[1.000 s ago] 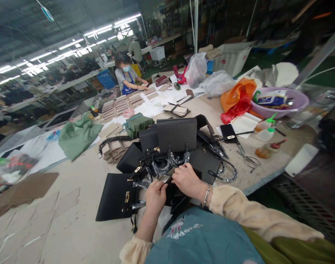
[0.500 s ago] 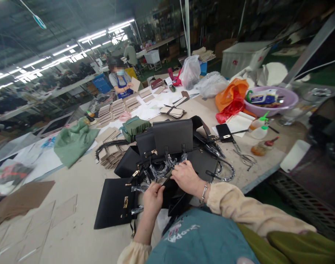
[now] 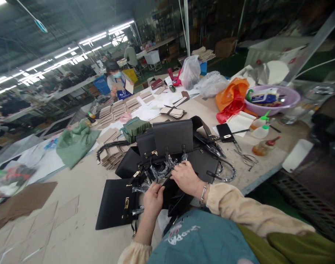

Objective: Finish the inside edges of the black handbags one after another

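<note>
My left hand (image 3: 153, 198) is closed, thumb and fingers pinching the upper edge of a black handbag (image 3: 175, 200). Gripping that same edge a little to the right is my right hand (image 3: 186, 178), its fingers curled over; its fingertips are partly hidden. The bag's lower part is lost in shadow near my apron. Left of my hands a black handbag with a gold clasp (image 3: 114, 203) lies flat. Just beyond them, another black handbag (image 3: 173, 136) rests on the pile, with plastic-wrapped handles (image 3: 159, 170) hanging towards my hands.
Green pieces (image 3: 136, 128) and beige panels (image 3: 112, 156) are stacked behind the bags. To the right lie scissors (image 3: 246, 157), a black phone (image 3: 224, 131), glue bottles (image 3: 260, 132) and a purple basin (image 3: 287, 101). Across the table a co-worker (image 3: 119, 82) holds a beige panel.
My hands keep their grip at nearly the same spot on the bag's edge. The view has shifted slightly. The co-worker's panel has moved lower and to the left.
</note>
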`<state>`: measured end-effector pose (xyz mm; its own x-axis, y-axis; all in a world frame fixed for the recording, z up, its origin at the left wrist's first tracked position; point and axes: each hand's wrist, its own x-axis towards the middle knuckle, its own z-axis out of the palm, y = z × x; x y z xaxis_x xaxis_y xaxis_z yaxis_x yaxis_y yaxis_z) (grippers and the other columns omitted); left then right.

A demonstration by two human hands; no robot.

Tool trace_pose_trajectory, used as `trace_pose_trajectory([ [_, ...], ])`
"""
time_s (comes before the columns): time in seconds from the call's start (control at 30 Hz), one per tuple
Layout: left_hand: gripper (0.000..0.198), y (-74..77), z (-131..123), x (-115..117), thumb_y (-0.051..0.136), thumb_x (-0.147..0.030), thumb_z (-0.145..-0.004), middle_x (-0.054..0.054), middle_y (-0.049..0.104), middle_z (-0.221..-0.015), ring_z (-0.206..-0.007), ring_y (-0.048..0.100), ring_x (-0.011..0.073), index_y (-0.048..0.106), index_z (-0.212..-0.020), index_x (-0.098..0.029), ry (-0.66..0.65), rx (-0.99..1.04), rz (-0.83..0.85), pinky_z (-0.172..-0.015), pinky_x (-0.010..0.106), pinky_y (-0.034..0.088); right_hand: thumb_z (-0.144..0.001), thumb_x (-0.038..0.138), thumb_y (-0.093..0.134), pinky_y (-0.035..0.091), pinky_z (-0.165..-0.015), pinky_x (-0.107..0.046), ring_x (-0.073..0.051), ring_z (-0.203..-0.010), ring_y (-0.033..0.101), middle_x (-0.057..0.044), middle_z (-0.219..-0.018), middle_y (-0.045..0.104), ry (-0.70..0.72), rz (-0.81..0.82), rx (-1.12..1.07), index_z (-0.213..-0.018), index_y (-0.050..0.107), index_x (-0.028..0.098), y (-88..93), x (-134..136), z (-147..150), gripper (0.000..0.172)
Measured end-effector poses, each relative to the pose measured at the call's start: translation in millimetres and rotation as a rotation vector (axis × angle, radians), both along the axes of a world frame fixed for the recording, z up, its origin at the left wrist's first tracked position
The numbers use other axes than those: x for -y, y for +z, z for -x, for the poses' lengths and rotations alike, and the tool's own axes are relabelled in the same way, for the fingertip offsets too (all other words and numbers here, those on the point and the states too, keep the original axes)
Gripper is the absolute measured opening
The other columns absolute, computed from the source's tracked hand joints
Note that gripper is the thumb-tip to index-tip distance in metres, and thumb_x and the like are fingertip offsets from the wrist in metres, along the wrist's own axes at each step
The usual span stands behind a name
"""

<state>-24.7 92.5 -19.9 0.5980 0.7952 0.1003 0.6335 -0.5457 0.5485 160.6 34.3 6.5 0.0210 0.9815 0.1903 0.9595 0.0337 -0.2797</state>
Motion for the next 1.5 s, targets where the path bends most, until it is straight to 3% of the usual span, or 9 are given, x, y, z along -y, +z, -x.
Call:
trace_pose_trajectory([
  [0.17,0.026,0.4,1,-3,0.046,-0.03,-0.086,0.001,0.054,-0.069,-0.066,0.054,0.0131,0.06,-0.067,-0.017,0.02,0.029,0.059,-0.061,0.024,0.038,-0.087,0.029,0.055,0.024,-0.091,-0.04,-0.02,-0.087,0.051,-0.005,-0.084,0.061,0.003,0.019,0.002,-0.078,0.062,0.017,1.0,-2,1,0.016],
  [0.4,0.027,-0.4,2,-22,0.047,-0.031,-0.084,0.0,0.05,-0.065,-0.065,0.053,0.0128,0.058,-0.063,-0.017,-0.013,0.048,0.112,-0.063,0.023,0.04,-0.087,0.031,0.053,0.031,-0.076,-0.035,-0.022,-0.087,0.052,-0.008,-0.087,0.061,0.009,0.054,0.016,-0.082,0.062,0.016,2.4,-12,4,0.017],
  [0.63,0.026,-1.0,5,-36,0.049,-0.032,-0.081,0.0,0.053,-0.064,-0.065,0.054,0.0133,0.06,-0.063,-0.017,-0.005,0.053,0.108,-0.064,0.024,0.042,-0.086,0.03,0.054,0.032,-0.075,-0.035,-0.022,-0.085,0.054,-0.011,-0.088,0.062,0.017,0.073,0.021,-0.084,0.065,0.014,5.6,-25,8,0.02],
  [1.5,0.027,-10.0,7,-30,0.044,-0.03,-0.087,0.0,0.053,-0.069,-0.065,0.054,0.0128,0.06,-0.068,-0.018,0.025,0.02,-0.054,-0.062,0.024,0.041,-0.088,0.03,0.052,0.034,-0.074,-0.034,-0.022,-0.087,0.056,-0.008,-0.091,0.062,0.035,0.068,0.024,-0.085,0.065,0.016,5.4,-28,7,0.019],
])
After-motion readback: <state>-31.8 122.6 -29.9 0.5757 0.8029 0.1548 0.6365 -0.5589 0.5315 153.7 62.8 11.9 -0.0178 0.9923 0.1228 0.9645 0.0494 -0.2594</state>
